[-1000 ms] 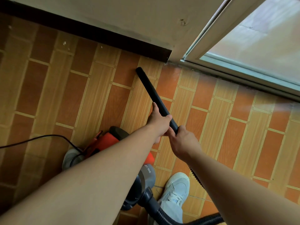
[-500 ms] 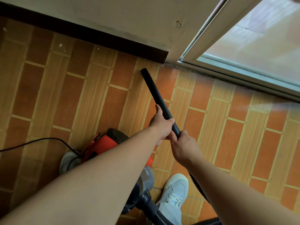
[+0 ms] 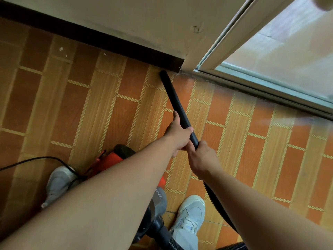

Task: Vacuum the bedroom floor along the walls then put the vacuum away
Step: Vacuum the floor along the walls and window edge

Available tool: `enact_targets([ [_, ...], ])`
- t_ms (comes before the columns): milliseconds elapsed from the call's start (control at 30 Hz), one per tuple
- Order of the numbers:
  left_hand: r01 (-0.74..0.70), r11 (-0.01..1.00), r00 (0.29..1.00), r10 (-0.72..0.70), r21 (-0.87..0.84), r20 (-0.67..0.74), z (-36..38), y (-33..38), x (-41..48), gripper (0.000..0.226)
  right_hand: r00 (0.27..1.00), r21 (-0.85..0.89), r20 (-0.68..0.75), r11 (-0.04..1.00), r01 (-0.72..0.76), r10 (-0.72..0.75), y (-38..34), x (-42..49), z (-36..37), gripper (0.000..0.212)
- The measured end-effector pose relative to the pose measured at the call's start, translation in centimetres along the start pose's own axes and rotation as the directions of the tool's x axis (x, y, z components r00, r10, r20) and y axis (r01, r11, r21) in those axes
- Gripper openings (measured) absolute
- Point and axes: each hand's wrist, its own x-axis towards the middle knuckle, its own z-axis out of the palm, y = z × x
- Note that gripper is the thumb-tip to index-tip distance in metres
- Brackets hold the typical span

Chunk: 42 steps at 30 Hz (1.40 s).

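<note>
Vacuum wand (image 3: pixel 175 100), black: tip is sitting just beside the dark baseboard (image 3: pixel 108 42), at its end. Left hand (image 3: pixel 178 134) is gripping the wand, fingers wrapped round; right hand (image 3: pixel 201 156) is clasping it farther from the baseboard. Red canister (image 3: pixel 108 159) is sitting farther back still.

Matt black plastic wand (image 3: pixel 177 105) – glossy wood-look tiled floor (image 3: pixel 108 112) – scuffed painted wall (image 3: pixel 144 17)

Two hands are in view: the left hand (image 3: pixel 178 134) and the right hand (image 3: pixel 203 159). There is one black wand (image 3: pixel 173 94), one ribbed hose (image 3: pixel 215 200), one red and grey vacuum body (image 3: pixel 111 157) and one black power cord (image 3: pixel 41 157). Two pale shoes show, a left shoe (image 3: pixel 57 184) and a right shoe (image 3: pixel 189 213). One dark skirting board (image 3: pixel 90 37) and one glazed door (image 3: pixel 279 51) complete the count.
</note>
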Motion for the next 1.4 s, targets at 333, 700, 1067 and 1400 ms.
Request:
enact_targets([
  [333,-0.004,1.000,0.999,0.004,-0.009,-0.035,-4.1,0.7,0.0,0.092,0.999,-0.088,-0.035,0.996,0.023,-0.026,-4.0,0.1,1.4,0.054],
  [700,-0.017,1.000,0.995,0.015,-0.023,-0.103,-12.0,-0.3,-0.2,0.093,0.996,-0.167,-0.005,0.982,0.092,-0.095,-10.4,-1.1,5.4,0.053],
  [1067,-0.046,0.996,0.991,0.036,-0.076,-0.128,-17.8,1.5,0.2,0.089,0.998,-0.149,0.015,0.987,0.067,-0.065,-16.3,0.2,6.8,0.061],
  [1400,-0.027,0.995,0.996,0.018,-0.093,-0.093,-19.4,1.8,-0.7,0.089,0.993,-0.004,0.108,0.999,-0.044,0.045,-18.6,1.3,7.2,0.055],
])
